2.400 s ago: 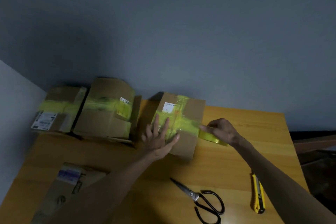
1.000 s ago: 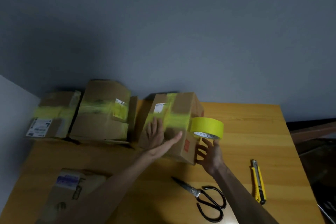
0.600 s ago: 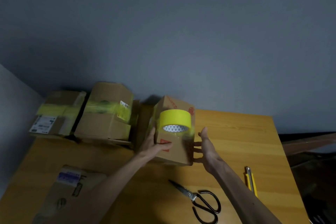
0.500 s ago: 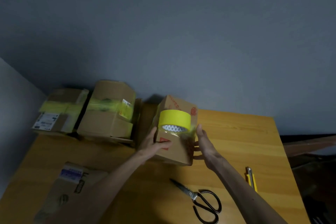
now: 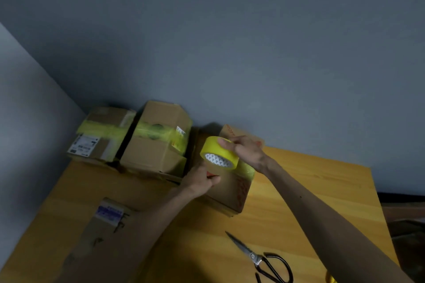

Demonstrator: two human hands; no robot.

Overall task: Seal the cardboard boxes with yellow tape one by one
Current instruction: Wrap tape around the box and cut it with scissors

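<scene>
Bench (image 5: 299,202) is a yellow-orange wooden top set in a room corner. A grey-blue wall (image 5: 230,53) runs behind it, and a paler wall meets that on the left. The light is dim.

I'm using the centre box (image 5: 230,193) as landmark. It's brown cardboard with red print on the side facing me, turned so one corner points my way. A glossy yellow tape strip (image 5: 247,170) wraps its upper right edge.

Tape roll (image 5: 216,148) is bright yellow with a white triangle-patterned core. It sits against the top of the centre box, hole facing me and down.

Right grip (image 5: 247,150) is closed on the roll from above and from the right, fingers curled over the outer band. The roll lies left of that palm.

Left grip (image 5: 199,180) is curled on the centre box's upper left edge, directly under the roll, thumb on the front face. I can't tell if it also pins a tape end.

Left of the centre box, against the wall, are two more boxes, each with a yellow band. The near taped box (image 5: 156,145) is just beside it. The far taped box (image 5: 101,135), with a white label, is next along.

Front-left of the centre box is a flat carton (image 5: 103,220) with a blue label, beside the left forearm. Front-right are black-handled scissors (image 5: 259,259), blades closed, tips toward the centre box.
</scene>
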